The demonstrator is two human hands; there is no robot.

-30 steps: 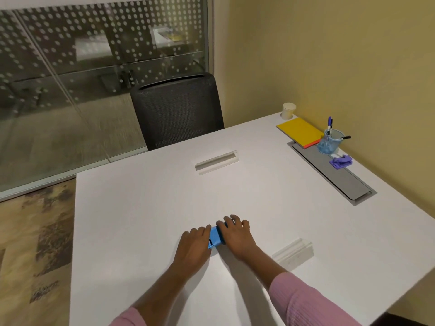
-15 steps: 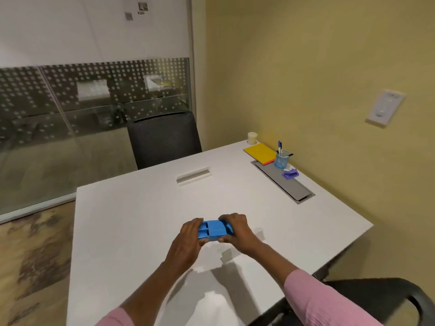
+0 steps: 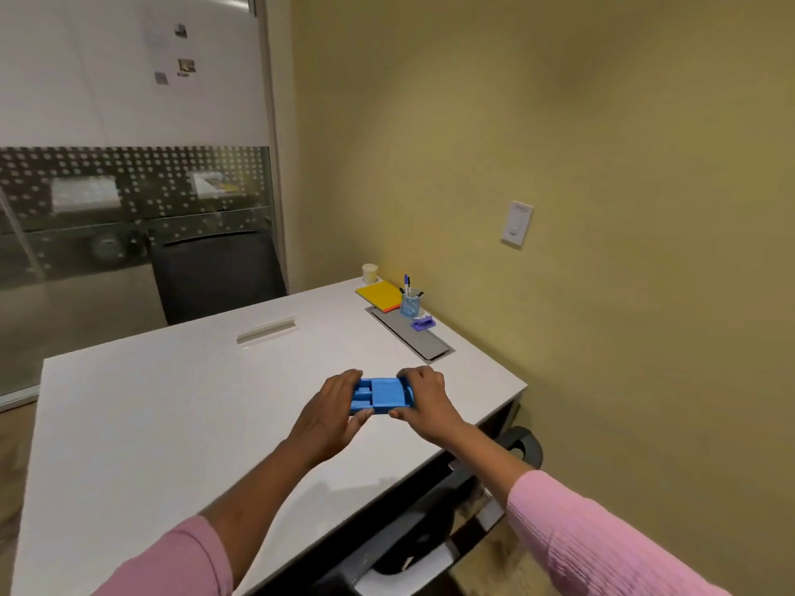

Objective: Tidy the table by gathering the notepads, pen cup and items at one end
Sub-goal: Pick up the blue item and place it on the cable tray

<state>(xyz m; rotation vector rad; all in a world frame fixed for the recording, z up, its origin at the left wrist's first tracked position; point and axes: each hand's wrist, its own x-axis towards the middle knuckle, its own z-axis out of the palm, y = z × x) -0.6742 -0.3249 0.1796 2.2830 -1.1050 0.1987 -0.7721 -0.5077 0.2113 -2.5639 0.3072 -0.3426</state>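
Closest in: pink sleeves, both forearms stretched fwd over the white bench (image 3: 172,423). A black armchair (image 3: 430,531) sits tucked at the bench's near-right edge, under the right forearm.

Next, left hand (image 3: 331,406) and right hand (image 3: 423,400) each grip one end of a blue organiser tray (image 3: 383,395), w/ fingers curled over its far edge and thumbs on the near edge. Tray is up off the bench, in the air above the near-right part; its shadow lies on the surface below. Long axis runs left-right across the person, one end in each hand. Compartment side faces up, tipped slightly toward the camera.

What the next move prob. turns on: the gathered pile lies ahead and a bit right of the tray, well apart, at the far-right corner by the yellow wall. Right hand is the nearer one. A grey cable flap (image 3: 413,337) leads there, its long axis near-to-far, approx crosswise to the tray's.

On that flap's far end is a small purple stapler-like item (image 3: 423,323). Just beyond it are the pen cup (image 3: 411,304) w/ pens, then the yellow notepad (image 3: 378,294) w/ an orange edge under it, then a pale cup (image 3: 370,273) at the corner. Mid-bench there's a cable slot (image 3: 266,331).

Farthest: a dark office chair (image 3: 215,273) and a wall switch (image 3: 517,223).
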